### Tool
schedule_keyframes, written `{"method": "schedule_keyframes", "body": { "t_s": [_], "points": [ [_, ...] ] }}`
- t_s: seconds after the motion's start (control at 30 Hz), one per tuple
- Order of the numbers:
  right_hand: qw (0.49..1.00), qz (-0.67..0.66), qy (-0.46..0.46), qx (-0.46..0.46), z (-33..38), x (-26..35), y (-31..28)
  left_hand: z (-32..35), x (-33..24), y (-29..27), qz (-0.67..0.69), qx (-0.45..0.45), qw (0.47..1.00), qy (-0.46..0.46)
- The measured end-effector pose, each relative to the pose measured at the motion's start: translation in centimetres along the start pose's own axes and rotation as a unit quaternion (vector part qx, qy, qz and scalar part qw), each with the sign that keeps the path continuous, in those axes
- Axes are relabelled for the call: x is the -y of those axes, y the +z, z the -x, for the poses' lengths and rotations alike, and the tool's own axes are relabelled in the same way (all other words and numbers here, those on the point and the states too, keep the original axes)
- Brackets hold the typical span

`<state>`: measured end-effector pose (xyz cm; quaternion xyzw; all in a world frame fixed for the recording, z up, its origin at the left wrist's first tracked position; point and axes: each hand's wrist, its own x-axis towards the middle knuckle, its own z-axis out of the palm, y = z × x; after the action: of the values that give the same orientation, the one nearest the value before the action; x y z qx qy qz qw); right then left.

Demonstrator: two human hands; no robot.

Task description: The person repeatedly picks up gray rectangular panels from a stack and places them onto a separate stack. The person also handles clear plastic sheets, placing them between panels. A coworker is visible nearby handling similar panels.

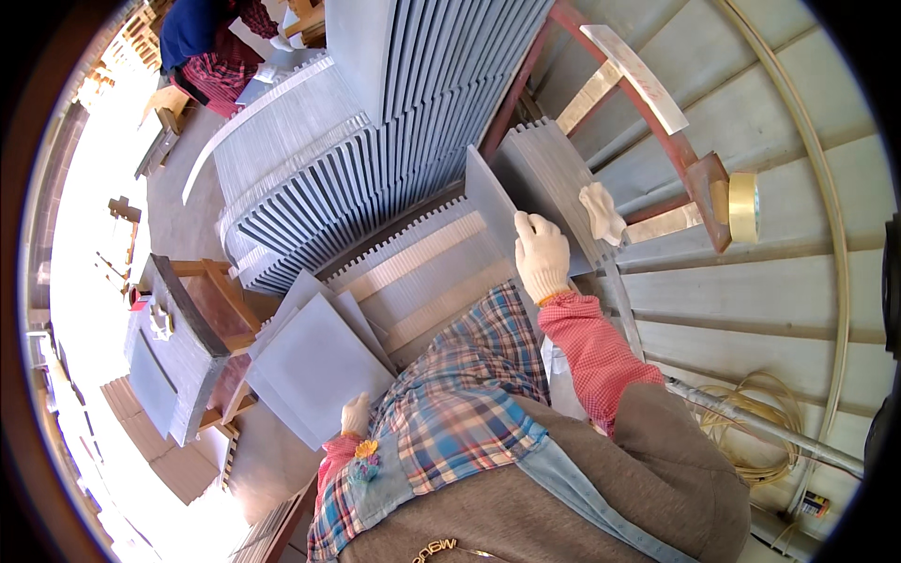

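Note:
Both my hands wear pale knitted gloves below red checked sleeves. My right hand [542, 255] pinches the edge of a thin grey panel [489, 200], which stands upright at the end of a row of grey panels [413, 266]. Low on the left, my left hand [356, 414] is closed at the lower edge of several loose, fanned grey panels [319, 366]. These lean at a tilt beside my checked apron. Some of the left fingers are hidden.
Tall stacks of slotted grey panels [375, 178] rise ahead. A crumpled glove [602, 214] lies on the panel stack at right, near a tape roll [743, 208] on a red frame. A dark-topped workbench [183, 352] stands left. Another person [221, 56] works far left.

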<state>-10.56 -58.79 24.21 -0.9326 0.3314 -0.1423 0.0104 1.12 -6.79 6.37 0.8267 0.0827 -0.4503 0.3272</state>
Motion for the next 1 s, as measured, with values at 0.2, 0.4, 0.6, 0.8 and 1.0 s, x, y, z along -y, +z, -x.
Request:
{"method": "schedule_keyframes", "body": {
  "t_s": [0.2,0.4,0.6,0.8,1.0],
  "points": [
    [0.966,-0.071,0.138,0.205,-0.7,5.0,1.2,2.8,-1.1,-0.9,0.035,-0.040,0.998,-0.017],
    [0.971,0.012,0.061,0.233,-1.5,3.8,3.1,3.9,1.1,-1.1,0.054,-0.062,0.997,-0.004],
    [0.964,-0.124,0.044,0.229,-2.2,3.9,0.4,6.4,0.1,-1.0,0.086,-0.024,0.996,0.005],
    [0.857,-0.394,0.085,0.320,0.8,13.0,-5.6,5.3,-5.1,-2.0,0.111,0.035,0.991,0.064],
    [0.719,-0.538,0.137,0.417,3.8,25.0,-5.2,3.4,-7.2,-4.5,0.329,-0.028,0.943,-0.034]
  ]
}}
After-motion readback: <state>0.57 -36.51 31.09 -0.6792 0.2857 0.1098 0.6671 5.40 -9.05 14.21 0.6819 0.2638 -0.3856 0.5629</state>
